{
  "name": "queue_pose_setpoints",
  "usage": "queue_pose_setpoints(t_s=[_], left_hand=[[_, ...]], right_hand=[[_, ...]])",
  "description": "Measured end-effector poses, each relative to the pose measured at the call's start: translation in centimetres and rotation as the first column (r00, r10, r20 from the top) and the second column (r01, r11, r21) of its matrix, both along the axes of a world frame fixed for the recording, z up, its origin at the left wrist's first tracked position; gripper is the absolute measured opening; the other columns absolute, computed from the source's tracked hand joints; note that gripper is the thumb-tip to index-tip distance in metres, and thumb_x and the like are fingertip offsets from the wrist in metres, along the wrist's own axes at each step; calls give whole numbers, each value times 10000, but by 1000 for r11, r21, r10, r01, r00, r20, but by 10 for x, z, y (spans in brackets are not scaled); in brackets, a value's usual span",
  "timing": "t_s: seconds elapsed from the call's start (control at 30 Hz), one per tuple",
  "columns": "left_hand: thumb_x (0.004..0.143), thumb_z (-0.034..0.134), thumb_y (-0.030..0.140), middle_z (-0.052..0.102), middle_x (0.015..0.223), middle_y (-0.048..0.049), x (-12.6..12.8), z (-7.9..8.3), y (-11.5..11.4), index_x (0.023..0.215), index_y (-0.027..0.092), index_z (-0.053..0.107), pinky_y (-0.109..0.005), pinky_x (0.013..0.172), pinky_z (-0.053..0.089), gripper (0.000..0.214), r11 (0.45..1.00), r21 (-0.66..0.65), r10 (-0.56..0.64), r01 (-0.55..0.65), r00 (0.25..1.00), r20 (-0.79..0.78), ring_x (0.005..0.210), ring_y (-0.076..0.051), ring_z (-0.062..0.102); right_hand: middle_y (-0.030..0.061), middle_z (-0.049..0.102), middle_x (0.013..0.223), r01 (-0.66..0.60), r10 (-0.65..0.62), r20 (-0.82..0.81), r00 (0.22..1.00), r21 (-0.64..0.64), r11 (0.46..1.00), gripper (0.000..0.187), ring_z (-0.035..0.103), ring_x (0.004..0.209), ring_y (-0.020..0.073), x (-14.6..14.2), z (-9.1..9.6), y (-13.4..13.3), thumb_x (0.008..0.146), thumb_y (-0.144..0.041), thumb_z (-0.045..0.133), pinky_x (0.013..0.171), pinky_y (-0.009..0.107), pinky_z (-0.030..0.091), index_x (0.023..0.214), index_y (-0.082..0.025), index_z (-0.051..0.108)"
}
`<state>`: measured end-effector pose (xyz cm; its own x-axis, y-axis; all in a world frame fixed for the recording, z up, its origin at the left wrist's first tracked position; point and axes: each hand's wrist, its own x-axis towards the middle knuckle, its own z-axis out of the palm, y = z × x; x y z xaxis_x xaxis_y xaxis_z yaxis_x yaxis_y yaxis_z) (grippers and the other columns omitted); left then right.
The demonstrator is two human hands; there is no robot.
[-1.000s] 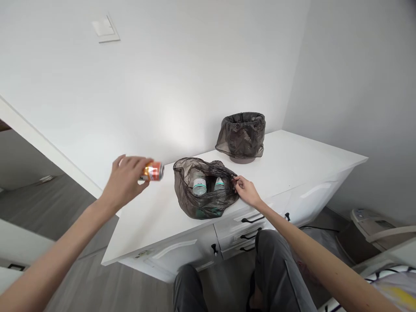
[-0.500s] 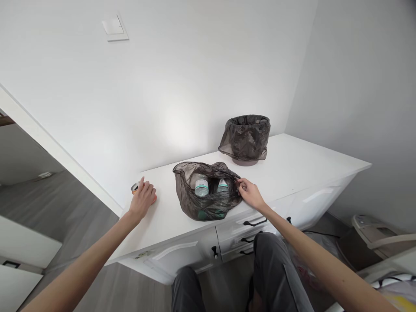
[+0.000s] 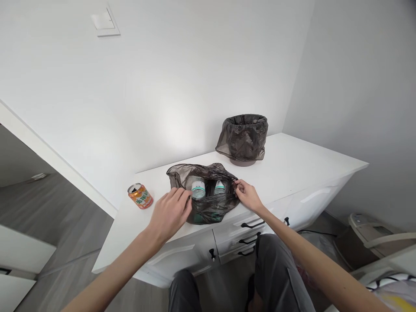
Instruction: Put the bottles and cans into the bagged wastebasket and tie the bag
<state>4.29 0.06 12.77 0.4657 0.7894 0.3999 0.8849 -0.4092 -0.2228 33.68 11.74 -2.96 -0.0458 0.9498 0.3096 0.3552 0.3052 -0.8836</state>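
Note:
A thin dark plastic bag (image 3: 208, 208) lies open on the white cabinet top (image 3: 292, 169). Two clear bottles (image 3: 198, 189) with teal labels stand inside it. My right hand (image 3: 247, 196) pinches the bag's right rim. My left hand (image 3: 170, 212) reaches toward the bag's left rim, fingers apart, holding nothing. An orange drink can (image 3: 140, 196) stands by itself on the top, left of the bag.
A small bin lined with a dark bag (image 3: 243, 138) stands at the back of the cabinet near the wall. Drawers with black handles (image 3: 250, 224) face my knees. A light switch (image 3: 104, 21) is on the wall; a grey appliance (image 3: 367, 223) sits on the floor at the right.
My left hand carried the can down, set it on the cabinet top, let go, and moved right to the bag. My right hand stayed on the bag's rim.

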Motion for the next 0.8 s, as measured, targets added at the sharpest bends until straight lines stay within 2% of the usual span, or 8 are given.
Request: queue_pose_setpoints(t_s=[0.1, 0.2, 0.3, 0.4, 0.47, 0.53, 0.67, 0.8], left_hand=[[1055, 388, 237, 748, 1051, -98, 21, -4, 12, 1204, 205, 646, -439, 1028, 480, 300, 993, -8, -115, 114, 993, -27, 1026, -260, 699], [1077, 315, 203, 753, 898, -73, 16, -18, 21, 1228, 188, 609, -457, 1058, 458, 331, 991, -107, -89, 81, 993, -73, 883, -233, 725], [1097, 281, 233, 751, 830, -64, 5, -29, 13, 1269, 194, 574, -391, 890, 523, 341, 979, -205, -14, -4, 996, -86, 834, -242, 741], [1110, 301, 306, 756, 811, -58, 0, -33, -4, 1385, 215, 517, -334, 692, 507, 361, 951, -283, 88, -127, 985, -147, 795, -271, 759], [1100, 343, 287, 772, 861, -59, 1, -31, -12, 1479, 230, 458, -319, 638, 485, 401, 928, -329, 107, -174, 972, -210, 778, -276, 766], [1053, 425, 205, 781, 950, -62, 3, -28, -16, 1558, 262, 393, -311, 624, 480, 509, 912, -368, 78, -183, 956, -281, 804, -274, 770], [919, 535, 46, 747, 990, -54, 9, -24, -11, 1610, 329, 349, -293, 644, 497, 770, 916, -376, -25, -137, 918, -396, 808, -239, 753], [882, 511, -32, 699, 1023, -68, 12, -28, 5, 1482, 297, 532, -282, 661, 523, 685, 957, -289, -126, 10, 913, -388, 796, -198, 730]], right_hand=[[-39, 654, 663, -3, 3, -7, 1000, 6, 1000, 282, 632, 638, 186, 1, 0, 1, 819, -273, 471, 713, 300, 465, 1050, -220, 624], [-36, 646, 657, 1, -1, -15, 1000, 12, 1000, 267, 630, 640, 193, 0, 1, 0, 823, -290, 479, 703, 303, 464, 1035, -224, 627], [-34, 639, 656, 11, -11, -14, 1000, 16, 1000, 252, 616, 640, 194, 0, 4, -2, 833, -306, 481, 698, 303, 457, 1018, -229, 634], [-34, 645, 666, 13, -13, -4, 1000, 25, 1000, 251, 600, 639, 186, 0, 6, -3, 833, -302, 482, 706, 300, 451, 1014, -227, 639], [-36, 644, 668, 10, -10, 0, 1000, 28, 1000, 251, 590, 635, 181, 0, 7, -3, 828, -301, 487, 702, 295, 445, 1010, -225, 643], [-34, 648, 673, 13, -13, -3, 1000, 27, 1000, 247, 590, 639, 179, 0, 8, -3, 825, -304, 492, 703, 292, 441, 1000, -224, 645], [-30, 662, 690, 23, -23, 1, 1000, 15, 1000, 256, 583, 640, 179, -1, 9, -4, 824, -314, 491, 709, 294, 436, 1007, -222, 645], [-27, 658, 683, 16, -16, 6, 1000, 18, 1000, 272, 586, 643, 186, 0, 8, -4, 820, -310, 482, 714, 297, 437, 1020, -223, 644]])
